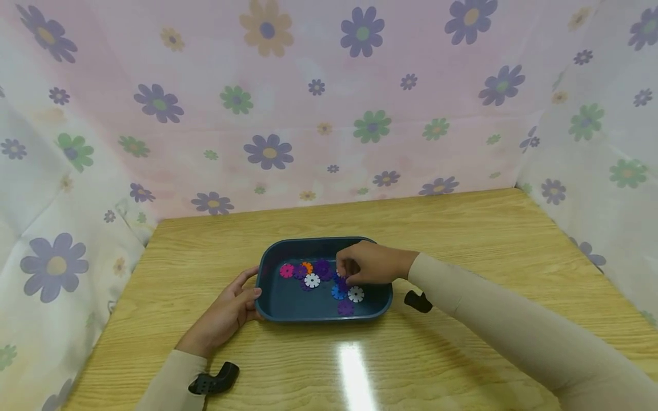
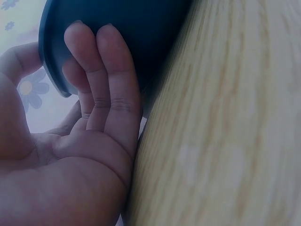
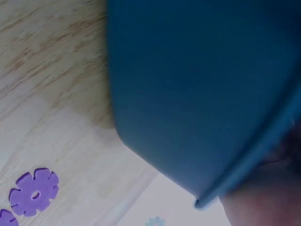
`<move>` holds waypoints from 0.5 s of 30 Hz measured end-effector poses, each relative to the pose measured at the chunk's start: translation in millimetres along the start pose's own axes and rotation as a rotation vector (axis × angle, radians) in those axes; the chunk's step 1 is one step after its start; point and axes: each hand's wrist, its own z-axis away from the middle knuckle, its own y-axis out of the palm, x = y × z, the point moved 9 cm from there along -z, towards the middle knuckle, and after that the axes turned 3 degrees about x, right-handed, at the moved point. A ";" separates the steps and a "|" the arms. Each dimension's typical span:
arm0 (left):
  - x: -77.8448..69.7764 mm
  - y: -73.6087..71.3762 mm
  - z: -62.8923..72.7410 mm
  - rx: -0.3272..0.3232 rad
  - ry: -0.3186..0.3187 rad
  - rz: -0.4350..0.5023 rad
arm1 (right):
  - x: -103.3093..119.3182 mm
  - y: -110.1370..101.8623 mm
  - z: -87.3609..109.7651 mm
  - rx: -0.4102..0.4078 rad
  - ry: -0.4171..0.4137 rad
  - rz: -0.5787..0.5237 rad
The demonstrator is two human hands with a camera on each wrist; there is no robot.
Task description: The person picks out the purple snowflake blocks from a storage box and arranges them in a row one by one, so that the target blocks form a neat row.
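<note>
Touching left end of blue tub with loose, straight-fingered left hand, holding curled right hand over flower-shaped discs, cannot tell if pinching 1

I had a wood table; pink floral cloth hung behind it, white floral cloth left and right, glare near its front.
</note>
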 end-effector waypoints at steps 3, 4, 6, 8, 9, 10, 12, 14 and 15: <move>-0.1 0.8 0.4 0.006 0.003 0.000 | 2.4 -13.3 10.6 -0.103 -0.025 -0.075; -0.2 0.8 0.7 0.006 0.005 -0.001 | 2.6 -17.5 14.9 -0.137 -0.026 -0.100; -0.1 0.5 1.2 0.001 0.005 -0.004 | 1.6 -25.7 24.7 -0.203 -0.026 -0.149; -0.2 0.0 1.3 -0.006 0.004 -0.007 | -2.1 -33.5 36.0 -0.269 -0.015 -0.169; -0.2 -0.1 1.3 -0.010 0.003 -0.010 | -4.6 -37.4 42.2 -0.303 -0.005 -0.169; -0.2 -0.2 1.2 -0.013 0.002 -0.012 | -7.7 -41.5 48.9 -0.338 0.009 -0.163; -0.2 -0.1 0.8 -0.014 0.000 -0.016 | -15.6 -49.1 63.3 -0.403 0.042 -0.155; -0.2 0.4 0.5 -0.011 0.000 -0.013 | -25.5 -55.0 77.6 -0.453 0.079 -0.154; -0.1 0.4 0.7 -0.009 0.000 -0.011 | -30.8 -57.5 84.4 -0.473 0.096 -0.155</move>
